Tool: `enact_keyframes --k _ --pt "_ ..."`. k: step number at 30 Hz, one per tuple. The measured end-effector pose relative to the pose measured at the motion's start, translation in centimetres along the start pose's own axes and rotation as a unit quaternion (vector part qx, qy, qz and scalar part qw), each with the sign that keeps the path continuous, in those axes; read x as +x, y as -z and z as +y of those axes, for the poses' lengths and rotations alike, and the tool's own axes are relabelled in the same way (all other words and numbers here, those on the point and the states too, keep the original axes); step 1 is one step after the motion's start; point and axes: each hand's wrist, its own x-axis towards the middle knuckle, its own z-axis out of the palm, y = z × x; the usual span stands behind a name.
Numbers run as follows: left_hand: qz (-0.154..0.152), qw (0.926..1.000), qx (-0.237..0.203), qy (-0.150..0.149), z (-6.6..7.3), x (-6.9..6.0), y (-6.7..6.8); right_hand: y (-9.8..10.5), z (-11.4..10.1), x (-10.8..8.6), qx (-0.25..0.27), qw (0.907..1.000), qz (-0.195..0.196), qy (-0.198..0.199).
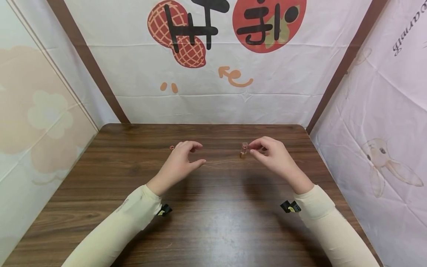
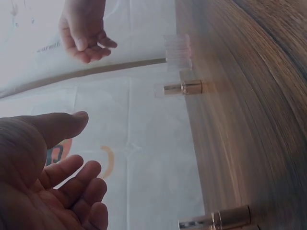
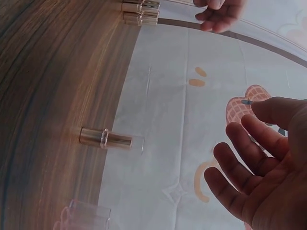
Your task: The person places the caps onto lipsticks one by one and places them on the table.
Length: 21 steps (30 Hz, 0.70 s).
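A gold lipstick (image 1: 242,152) is standing upright on the table (image 1: 213,207), and the right hand (image 1: 274,155) is hovering just right of it with thumb and fingers spread (the clear cap (image 3: 138,143) is covering its tip). Well left of the lipstick, the left hand (image 1: 176,161) is hanging spread too, near more gold tubes (image 3: 132,7), while pinkish clear pieces (image 3: 89,215) are sitting to its right.

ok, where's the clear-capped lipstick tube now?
Head view: the clear-capped lipstick tube stands upright on the wood-grain table, right of centre, just left of the right hand.
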Motion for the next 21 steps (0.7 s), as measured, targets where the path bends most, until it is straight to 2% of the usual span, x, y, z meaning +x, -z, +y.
enact_keyframes --k 7,13,21 --pt "0.015 0.9999 -0.001 0.003 -0.8 -1.0 0.7 0.3 0.6 -0.5 -0.003 0.9997 0.0 -0.024" --pt "0.02 0.9996 0.013 0.018 -1.5 -2.1 1.2 0.6 1.1 -0.7 -0.011 0.9994 0.006 -0.033" --pt "0.042 0.9988 0.013 0.022 -3.1 -3.6 1.5 1.0 2.6 -1.2 -0.03 0.9977 0.005 -0.061"
